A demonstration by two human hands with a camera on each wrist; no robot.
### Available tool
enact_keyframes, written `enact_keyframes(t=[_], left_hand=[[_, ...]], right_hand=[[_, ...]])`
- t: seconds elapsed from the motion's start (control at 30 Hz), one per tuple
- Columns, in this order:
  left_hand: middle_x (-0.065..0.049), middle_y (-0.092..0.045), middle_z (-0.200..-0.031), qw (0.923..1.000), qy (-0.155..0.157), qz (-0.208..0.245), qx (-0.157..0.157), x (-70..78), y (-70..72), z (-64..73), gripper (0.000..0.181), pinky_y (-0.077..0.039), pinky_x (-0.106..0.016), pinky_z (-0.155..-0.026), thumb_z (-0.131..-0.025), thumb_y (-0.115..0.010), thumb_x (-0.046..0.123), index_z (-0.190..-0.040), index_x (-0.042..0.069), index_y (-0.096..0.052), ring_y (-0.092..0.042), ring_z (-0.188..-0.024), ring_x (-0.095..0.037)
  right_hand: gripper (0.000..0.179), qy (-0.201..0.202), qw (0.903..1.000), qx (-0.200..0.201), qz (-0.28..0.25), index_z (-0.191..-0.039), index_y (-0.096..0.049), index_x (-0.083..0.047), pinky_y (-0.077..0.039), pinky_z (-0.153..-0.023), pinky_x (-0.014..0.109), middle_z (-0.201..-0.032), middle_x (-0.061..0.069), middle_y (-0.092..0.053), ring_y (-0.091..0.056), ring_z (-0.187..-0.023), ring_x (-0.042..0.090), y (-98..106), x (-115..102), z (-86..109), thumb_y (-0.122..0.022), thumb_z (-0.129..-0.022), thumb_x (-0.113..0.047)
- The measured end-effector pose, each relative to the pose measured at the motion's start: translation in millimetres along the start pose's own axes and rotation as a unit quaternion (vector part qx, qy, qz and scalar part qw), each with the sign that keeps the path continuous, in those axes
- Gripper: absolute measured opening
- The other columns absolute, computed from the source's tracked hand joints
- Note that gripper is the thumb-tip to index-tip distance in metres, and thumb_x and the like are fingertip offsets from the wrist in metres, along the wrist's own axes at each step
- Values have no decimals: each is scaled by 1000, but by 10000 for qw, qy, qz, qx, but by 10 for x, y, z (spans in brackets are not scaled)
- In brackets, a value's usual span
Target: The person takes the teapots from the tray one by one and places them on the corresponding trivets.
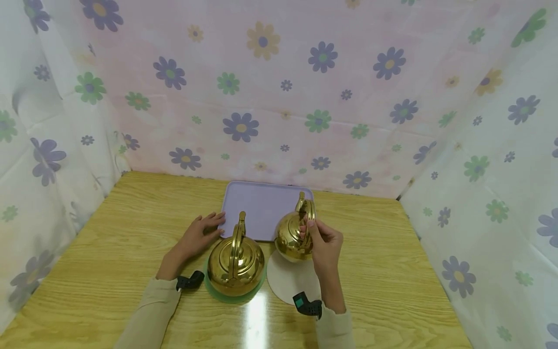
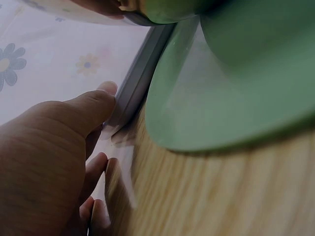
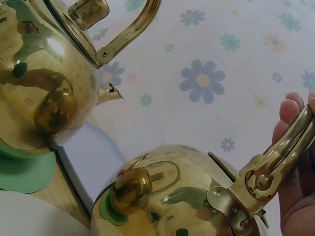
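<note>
My right hand (image 1: 324, 242) grips the handle of a gold kettle (image 1: 289, 237), fingers curled round it. This kettle hangs tilted over the front right edge of a lilac tray (image 1: 257, 203) and the back of a round white mat (image 1: 289, 286). A second gold kettle (image 1: 253, 266) stands upright on a round green mat (image 1: 231, 299), its handle raised. My left hand (image 1: 200, 235) rests at the tray's left edge with fingers extended. In the left wrist view, the thumb (image 2: 93, 105) touches the tray's rim. The right wrist view shows the gripped kettle (image 3: 167, 196) close up.
A wooden table (image 1: 383, 271) carries everything. Flower-printed cloth (image 1: 261, 97) hangs behind it and along both sides. The tray lies near the back edge, behind the two mats. Each wrist wears a black camera mount (image 1: 190, 280).
</note>
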State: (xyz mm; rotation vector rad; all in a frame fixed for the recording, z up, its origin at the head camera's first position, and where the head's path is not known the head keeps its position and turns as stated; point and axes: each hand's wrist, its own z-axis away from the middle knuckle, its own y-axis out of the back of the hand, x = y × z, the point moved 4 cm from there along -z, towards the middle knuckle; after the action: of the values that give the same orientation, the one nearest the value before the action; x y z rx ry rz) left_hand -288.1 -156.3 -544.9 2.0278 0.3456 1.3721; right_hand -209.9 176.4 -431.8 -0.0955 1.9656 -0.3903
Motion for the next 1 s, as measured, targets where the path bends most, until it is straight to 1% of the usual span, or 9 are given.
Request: enact_keyframes(t=[0.03,0.13,0.23,0.37,0.5,0.7,1.0], left_hand=[[-19,-49,-153,10000,22,4,-9,27,6,3,44,-10,-68,-121,-98,-68,14,-137,-4,-60,-36,-145,-48],[-19,-49,-152,10000,12,11,12,19,6,2,43,-10,-68,-121,-98,-68,14,-137,-4,-60,-36,-145,-48],[-20,-50,-152,10000,-37,-3,58,24,6,4,43,-11,-70,-120,-98,-68,14,-136,-4,-61,-37,-144,-49],[-21,-50,-151,9999,-89,-2,103,41,12,7,42,-12,-71,-118,-98,-68,15,-135,-4,-62,-37,-143,-51],[-20,-50,-151,9999,-87,8,98,47,17,7,42,-12,-71,-119,-98,-68,15,-135,-4,-62,-37,-143,-50],[-20,-51,-151,9998,-114,19,131,41,19,8,41,-12,-71,-118,-98,-68,13,-135,-4,-62,-38,-143,-50],[-22,-50,-150,9998,-127,65,115,41,19,7,42,-12,-72,-118,-97,-69,13,-135,-5,-62,-37,-142,-52]], right_hand=[[20,20,10000,9,-1,-107,-72,16,-61,-64,24,-78,1,-77,-71,-64,10,5,-1,7,-62,-100,0],[29,82,10000,17,-6,-108,-63,28,-62,-64,25,-78,2,-77,-72,-65,11,11,-9,20,-62,-100,1],[32,156,9999,0,-26,-108,-59,32,-61,-64,23,-78,1,-77,-72,-65,9,12,-16,28,-61,-100,1],[34,224,9997,-52,-29,-108,-57,34,-61,-65,22,-77,-1,-76,-71,-65,8,11,-29,44,-60,-100,2],[36,234,9997,-76,-23,-110,-55,35,-61,-65,23,-78,-1,-76,-72,-65,9,14,-45,61,-60,-100,2],[34,267,9996,-101,58,-110,-57,34,-61,-65,23,-77,-1,-76,-72,-65,9,28,-65,74,-60,-101,0],[32,283,9994,-140,-106,-109,-55,35,-61,-64,22,-76,0,-76,-72,-64,8,48,-64,120,-59,-100,5]])
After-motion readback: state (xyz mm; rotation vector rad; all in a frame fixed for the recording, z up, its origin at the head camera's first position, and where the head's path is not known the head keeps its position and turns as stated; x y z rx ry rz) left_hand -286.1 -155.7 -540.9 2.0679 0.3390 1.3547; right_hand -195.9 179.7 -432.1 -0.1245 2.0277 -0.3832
